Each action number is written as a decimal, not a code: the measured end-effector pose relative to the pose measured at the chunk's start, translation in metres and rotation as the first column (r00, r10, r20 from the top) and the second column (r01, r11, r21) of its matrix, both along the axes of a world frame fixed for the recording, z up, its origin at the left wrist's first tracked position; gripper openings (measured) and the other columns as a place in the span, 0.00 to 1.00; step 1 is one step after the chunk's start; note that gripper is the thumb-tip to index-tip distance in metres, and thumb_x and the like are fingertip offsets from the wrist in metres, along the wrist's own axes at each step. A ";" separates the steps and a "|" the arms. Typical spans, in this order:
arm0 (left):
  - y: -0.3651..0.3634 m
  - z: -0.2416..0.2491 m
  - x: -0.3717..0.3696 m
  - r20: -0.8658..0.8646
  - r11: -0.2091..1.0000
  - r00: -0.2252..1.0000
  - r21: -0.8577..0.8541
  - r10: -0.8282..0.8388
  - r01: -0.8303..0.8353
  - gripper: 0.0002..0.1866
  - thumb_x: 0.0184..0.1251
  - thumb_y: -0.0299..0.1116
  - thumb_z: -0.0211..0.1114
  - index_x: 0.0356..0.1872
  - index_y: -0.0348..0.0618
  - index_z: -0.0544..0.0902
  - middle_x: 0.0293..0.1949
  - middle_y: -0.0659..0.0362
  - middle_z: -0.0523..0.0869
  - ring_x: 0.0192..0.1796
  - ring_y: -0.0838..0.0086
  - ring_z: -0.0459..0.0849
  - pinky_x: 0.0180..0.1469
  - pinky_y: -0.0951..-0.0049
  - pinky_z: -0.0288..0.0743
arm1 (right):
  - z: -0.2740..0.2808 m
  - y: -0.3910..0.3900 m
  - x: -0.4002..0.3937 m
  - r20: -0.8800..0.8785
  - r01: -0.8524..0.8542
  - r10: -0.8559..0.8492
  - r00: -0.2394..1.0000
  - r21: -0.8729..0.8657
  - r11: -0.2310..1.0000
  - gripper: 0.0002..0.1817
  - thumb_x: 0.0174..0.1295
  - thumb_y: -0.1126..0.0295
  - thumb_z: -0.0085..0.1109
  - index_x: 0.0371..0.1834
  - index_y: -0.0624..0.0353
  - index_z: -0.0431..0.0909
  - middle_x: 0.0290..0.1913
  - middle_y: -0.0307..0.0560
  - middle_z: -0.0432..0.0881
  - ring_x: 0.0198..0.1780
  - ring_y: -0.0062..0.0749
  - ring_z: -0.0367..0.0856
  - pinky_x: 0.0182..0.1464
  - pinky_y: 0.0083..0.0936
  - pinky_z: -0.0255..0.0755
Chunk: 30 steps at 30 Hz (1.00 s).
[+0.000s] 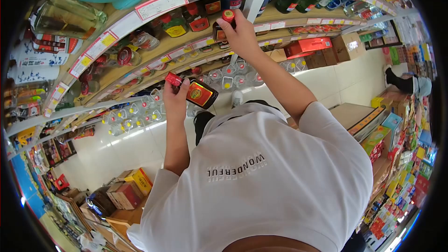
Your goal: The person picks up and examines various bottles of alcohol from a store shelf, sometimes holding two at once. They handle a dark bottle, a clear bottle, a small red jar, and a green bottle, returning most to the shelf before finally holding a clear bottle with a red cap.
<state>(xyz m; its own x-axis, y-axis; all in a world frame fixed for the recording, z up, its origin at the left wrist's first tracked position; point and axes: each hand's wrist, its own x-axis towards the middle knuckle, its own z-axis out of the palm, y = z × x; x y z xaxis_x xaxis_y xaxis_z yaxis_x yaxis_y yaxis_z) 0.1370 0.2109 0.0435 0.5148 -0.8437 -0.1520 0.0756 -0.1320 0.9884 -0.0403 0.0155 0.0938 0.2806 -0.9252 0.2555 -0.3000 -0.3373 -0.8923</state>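
Observation:
My left hand [176, 100] is wrapped round the red-capped neck of a dark bottle [200, 93] with a red and yellow label; the bottle is tilted in front of the lower shelves. Further up and to the right, my right hand [240, 32] grips a second dark bottle [219, 32] near its red cap, at the edge of a wooden shelf [205, 33]. Similar bottles with red caps stand on that shelf, beside a green bottle with a yellow label [175, 28]. My fingers partly hide the second bottle.
Price tags [161, 4] line the curved shelf edges. Large clear jugs [227, 81] stand low by the floor. Cardboard boxes [347, 46] sit at the right, and more boxes [126, 193] lie behind at lower left. Another person's leg [401, 81] shows at far right.

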 end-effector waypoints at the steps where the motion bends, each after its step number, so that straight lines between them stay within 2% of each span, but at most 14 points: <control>1: 0.004 -0.002 -0.001 0.002 1.000 1.000 0.028 0.001 -0.001 0.15 0.70 0.35 0.69 0.50 0.39 0.78 0.41 0.64 0.81 0.43 0.82 0.77 0.49 0.77 0.72 | -0.007 -0.008 0.003 -0.033 0.012 -0.015 0.999 -0.114 0.993 0.19 0.66 0.59 0.64 0.44 0.66 0.72 0.40 0.61 0.81 0.44 0.60 0.79 0.46 0.44 0.72; 3: 0.010 -0.002 -0.004 0.010 0.999 0.999 0.040 0.036 -0.037 0.14 0.69 0.34 0.69 0.49 0.40 0.78 0.40 0.64 0.81 0.42 0.83 0.77 0.47 0.78 0.72 | -0.028 -0.030 0.013 -0.077 0.027 -0.056 0.995 -0.339 0.941 0.19 0.65 0.60 0.64 0.45 0.66 0.73 0.43 0.61 0.79 0.48 0.60 0.77 0.50 0.45 0.71; 4: 0.012 0.001 -0.006 0.040 0.998 0.997 0.030 0.063 -0.064 0.14 0.69 0.34 0.70 0.48 0.40 0.77 0.38 0.65 0.80 0.40 0.83 0.76 0.45 0.78 0.72 | -0.030 -0.036 0.016 -0.086 0.019 -0.046 0.995 -0.285 0.958 0.21 0.63 0.58 0.65 0.47 0.67 0.74 0.45 0.62 0.77 0.51 0.62 0.74 0.54 0.46 0.69; 8: 0.019 0.006 0.004 0.092 0.987 0.984 0.038 0.153 -0.157 0.13 0.69 0.33 0.69 0.47 0.41 0.77 0.37 0.66 0.80 0.38 0.84 0.75 0.43 0.79 0.72 | -0.060 -0.058 0.034 -0.098 0.194 -0.267 0.959 -0.465 0.864 0.23 0.64 0.56 0.65 0.49 0.68 0.75 0.40 0.66 0.79 0.43 0.66 0.75 0.48 0.51 0.71; 11: 0.030 0.000 0.011 0.072 0.974 0.973 0.053 0.218 -0.222 0.12 0.70 0.33 0.69 0.47 0.41 0.77 0.37 0.66 0.80 0.38 0.84 0.75 0.42 0.79 0.71 | -0.059 -0.067 0.037 -0.170 0.191 -0.278 0.945 -0.401 0.896 0.24 0.63 0.55 0.66 0.47 0.68 0.76 0.39 0.67 0.80 0.44 0.66 0.75 0.48 0.52 0.71; 12: 0.029 0.007 0.009 0.066 0.969 0.968 0.049 0.240 -0.244 0.12 0.70 0.33 0.68 0.47 0.41 0.78 0.37 0.66 0.80 0.38 0.84 0.75 0.42 0.79 0.71 | -0.058 -0.071 0.038 -0.173 0.148 -0.205 0.963 -0.293 0.944 0.21 0.60 0.57 0.68 0.46 0.63 0.77 0.45 0.66 0.77 0.48 0.67 0.74 0.50 0.54 0.70; 14: 0.029 0.005 0.014 0.006 0.969 0.970 0.040 0.245 -0.245 0.12 0.70 0.33 0.69 0.47 0.41 0.78 0.37 0.66 0.80 0.37 0.84 0.75 0.41 0.80 0.71 | -0.055 -0.077 0.037 -0.155 0.112 -0.163 0.974 -0.295 0.949 0.20 0.60 0.59 0.68 0.45 0.63 0.77 0.45 0.66 0.78 0.49 0.66 0.74 0.51 0.54 0.70; 16: 0.026 0.008 0.019 -0.018 0.972 0.972 0.025 0.235 -0.234 0.12 0.70 0.33 0.69 0.47 0.41 0.78 0.37 0.66 0.81 0.37 0.84 0.76 0.41 0.80 0.72 | -0.053 -0.081 0.035 -0.192 0.087 -0.163 0.968 -0.349 0.933 0.19 0.59 0.62 0.69 0.47 0.64 0.76 0.51 0.67 0.77 0.52 0.67 0.74 0.54 0.54 0.69; 19: 0.022 0.012 0.027 -0.014 0.977 0.977 0.017 0.211 -0.211 0.13 0.70 0.34 0.69 0.48 0.40 0.78 0.38 0.66 0.82 0.38 0.84 0.77 0.42 0.79 0.73 | -0.059 -0.085 0.042 -0.162 0.132 -0.217 0.963 -0.419 0.898 0.21 0.60 0.63 0.68 0.52 0.63 0.74 0.54 0.69 0.75 0.54 0.69 0.73 0.58 0.55 0.67; 20: 0.021 0.012 0.031 -0.022 0.979 0.979 0.024 0.201 -0.201 0.14 0.69 0.34 0.69 0.49 0.40 0.78 0.38 0.65 0.82 0.39 0.84 0.77 0.43 0.79 0.73 | -0.059 -0.084 0.042 -0.175 0.134 -0.247 0.953 -0.488 0.863 0.24 0.61 0.64 0.67 0.57 0.63 0.71 0.54 0.70 0.74 0.54 0.69 0.73 0.56 0.54 0.69; 23: 0.017 0.018 0.040 -0.021 0.985 0.986 0.048 0.168 -0.166 0.15 0.70 0.34 0.69 0.51 0.39 0.78 0.39 0.65 0.83 0.40 0.84 0.79 0.44 0.79 0.74 | -0.048 -0.073 0.045 -0.129 0.132 -0.202 0.971 -0.417 0.899 0.25 0.61 0.65 0.67 0.58 0.64 0.70 0.53 0.69 0.75 0.53 0.68 0.75 0.51 0.53 0.72; 24: 0.015 0.021 0.042 -0.018 0.986 0.988 0.060 0.155 -0.154 0.15 0.70 0.33 0.69 0.51 0.39 0.78 0.40 0.64 0.83 0.40 0.84 0.79 0.45 0.79 0.75 | -0.051 -0.074 0.045 -0.132 0.120 -0.161 0.978 -0.276 0.954 0.25 0.61 0.65 0.67 0.56 0.65 0.70 0.52 0.68 0.76 0.49 0.69 0.77 0.45 0.53 0.74; 27: 0.010 0.032 0.041 -0.045 0.991 0.990 0.004 0.137 -0.137 0.15 0.70 0.34 0.68 0.52 0.39 0.78 0.40 0.64 0.82 0.42 0.83 0.79 0.46 0.78 0.74 | -0.052 -0.077 0.045 -0.124 0.118 -0.183 0.975 -0.406 0.906 0.24 0.61 0.65 0.67 0.55 0.65 0.71 0.48 0.66 0.79 0.46 0.71 0.79 0.43 0.54 0.75; 30: 0.013 0.024 0.051 -0.029 0.991 0.991 -0.005 0.130 -0.130 0.14 0.70 0.33 0.68 0.51 0.39 0.79 0.41 0.64 0.82 0.42 0.82 0.79 0.47 0.78 0.74 | -0.043 -0.069 0.047 -0.181 0.156 -0.215 0.960 -0.294 0.943 0.22 0.60 0.65 0.68 0.52 0.65 0.73 0.43 0.64 0.81 0.45 0.70 0.79 0.45 0.54 0.74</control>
